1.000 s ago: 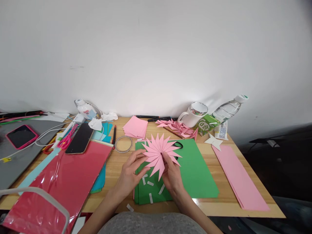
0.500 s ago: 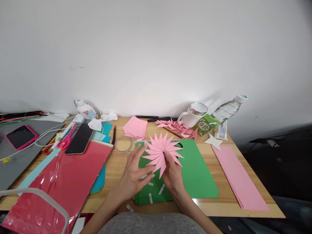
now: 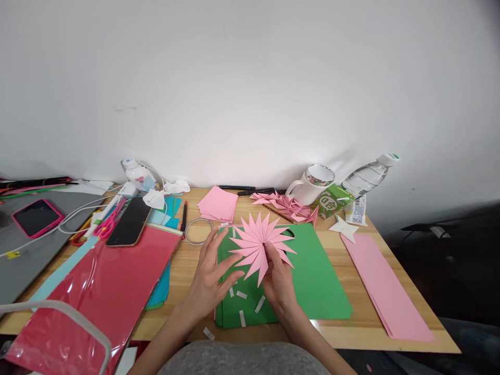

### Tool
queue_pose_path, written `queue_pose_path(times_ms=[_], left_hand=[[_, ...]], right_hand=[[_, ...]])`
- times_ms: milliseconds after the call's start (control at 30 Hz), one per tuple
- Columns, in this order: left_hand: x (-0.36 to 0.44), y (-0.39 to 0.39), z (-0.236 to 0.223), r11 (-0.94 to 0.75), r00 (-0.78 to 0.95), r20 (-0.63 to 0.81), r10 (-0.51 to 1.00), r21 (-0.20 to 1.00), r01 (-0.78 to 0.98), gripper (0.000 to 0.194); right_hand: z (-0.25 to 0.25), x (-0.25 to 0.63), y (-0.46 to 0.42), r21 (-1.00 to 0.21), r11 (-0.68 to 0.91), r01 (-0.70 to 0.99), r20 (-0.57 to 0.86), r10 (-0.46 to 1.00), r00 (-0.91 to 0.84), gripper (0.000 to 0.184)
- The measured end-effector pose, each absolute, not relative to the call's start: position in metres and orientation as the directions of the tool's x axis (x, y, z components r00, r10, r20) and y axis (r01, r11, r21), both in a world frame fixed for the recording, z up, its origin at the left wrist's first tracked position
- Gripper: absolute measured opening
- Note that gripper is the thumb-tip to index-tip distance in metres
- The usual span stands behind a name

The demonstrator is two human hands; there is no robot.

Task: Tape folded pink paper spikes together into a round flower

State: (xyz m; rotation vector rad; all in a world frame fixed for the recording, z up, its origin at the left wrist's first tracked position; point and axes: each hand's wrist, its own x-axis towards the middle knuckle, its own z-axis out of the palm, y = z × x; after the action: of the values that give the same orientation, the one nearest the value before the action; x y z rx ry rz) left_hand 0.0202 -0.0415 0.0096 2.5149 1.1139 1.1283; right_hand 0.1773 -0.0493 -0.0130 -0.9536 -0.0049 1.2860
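A pink folded-paper flower (image 3: 255, 241) with many pointed petals is held up over a stack of green paper (image 3: 316, 281). My right hand (image 3: 279, 276) pinches it near its centre, thumb on the front and the other fingers hidden behind. To its left, my left hand (image 3: 211, 273) has its fingers spread and holds nothing; its fingertips are close to the petals. Several small white strips (image 3: 241, 318) lie on the green paper below the flower. Behind it lie more folded pink pieces (image 3: 291, 204) and a pile of pink squares (image 3: 217, 204).
A tape roll (image 3: 198, 231), a black phone (image 3: 129, 221), pink scissors (image 3: 109, 219) and a red folder (image 3: 105, 281) lie on the left. On the right are a white mug (image 3: 310, 186), a green box (image 3: 332, 200), a tilted bottle (image 3: 367, 177) and long pink paper (image 3: 386, 286).
My left hand has drawn back slightly to the left and down, away from the petals. My right hand keeps its pinch on the paper flower.
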Motion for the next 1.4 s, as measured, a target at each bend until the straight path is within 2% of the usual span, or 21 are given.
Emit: queue_pose_path(times_ms=[333, 533, 700, 833, 1400], left_hand=[[0.017, -0.038, 0.011, -0.669, 0.411, 0.56, 0.719, 0.398, 0.628, 0.027], [0.016, -0.035, 0.014, -0.655, 0.424, 0.533, 0.732, 0.379, 0.654, 0.022], [0.015, -0.032, 0.015, -0.649, 0.417, 0.542, 0.73, 0.36, 0.67, 0.029], [0.014, -0.029, 0.016, -0.641, 0.419, 0.525, 0.741, 0.365, 0.675, 0.024], [0.014, -0.022, 0.031, -0.633, 0.479, 0.449, 0.754, 0.303, 0.712, 0.028]], right_hand=[[-0.016, 0.175, -0.051, -0.682, -0.072, -0.727, -0.459, 0.816, 0.35, 0.024], [-0.014, 0.173, -0.052, -0.661, -0.096, -0.744, -0.477, 0.82, 0.318, 0.026], [-0.013, 0.172, -0.054, -0.695, -0.136, -0.706, -0.469, 0.83, 0.302, 0.025], [-0.014, 0.173, -0.056, -0.681, -0.158, -0.715, -0.474, 0.839, 0.266, 0.028], [-0.012, 0.173, -0.063, -0.715, -0.168, -0.679, -0.447, 0.856, 0.259, 0.031]])
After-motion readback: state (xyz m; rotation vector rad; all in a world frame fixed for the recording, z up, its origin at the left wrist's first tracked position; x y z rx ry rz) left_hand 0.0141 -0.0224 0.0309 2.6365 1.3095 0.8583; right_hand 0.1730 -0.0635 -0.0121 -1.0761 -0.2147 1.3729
